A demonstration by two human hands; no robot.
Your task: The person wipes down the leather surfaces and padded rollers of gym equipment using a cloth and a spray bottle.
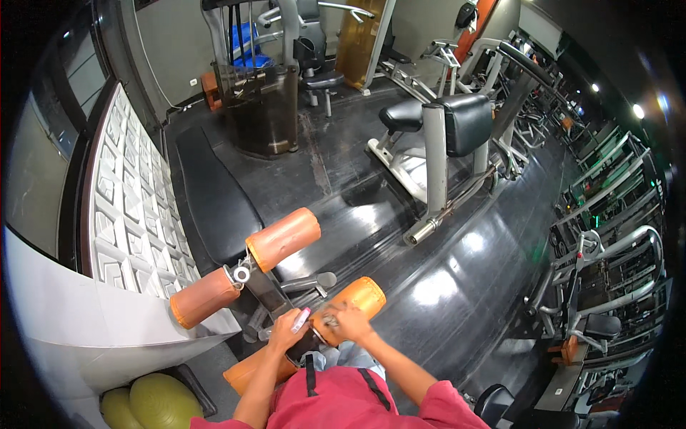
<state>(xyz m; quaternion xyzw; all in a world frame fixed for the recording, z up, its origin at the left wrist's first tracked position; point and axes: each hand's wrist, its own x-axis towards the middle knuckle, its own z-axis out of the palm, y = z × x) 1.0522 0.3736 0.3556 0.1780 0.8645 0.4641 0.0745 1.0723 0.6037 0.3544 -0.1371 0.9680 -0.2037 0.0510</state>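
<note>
My left hand (pixel 286 330) is closed round a small white-and-pink object (pixel 301 319), perhaps a bottle; its exact kind is too small to tell. My right hand (pixel 349 323) presses with bent fingers on the near end of an orange foam roller pad (pixel 366 294). Something greyish and crumpled shows under those fingers, too blurred to name. Another orange roller pad (pixel 259 370) lies partly behind my left forearm. Farther off, two more orange pads, a left one (pixel 206 297) and a right one (pixel 284 239), sit on the same bench's metal post (pixel 241 274).
A long black padded bench (pixel 214 193) runs away beside the white patterned wall panel (pixel 128 193). Green exercise balls (pixel 166 406) rest at lower left. Ahead stands a machine with a black seat pad (pixel 466 123). Grey-framed machines (pixel 614 286) line the right side.
</note>
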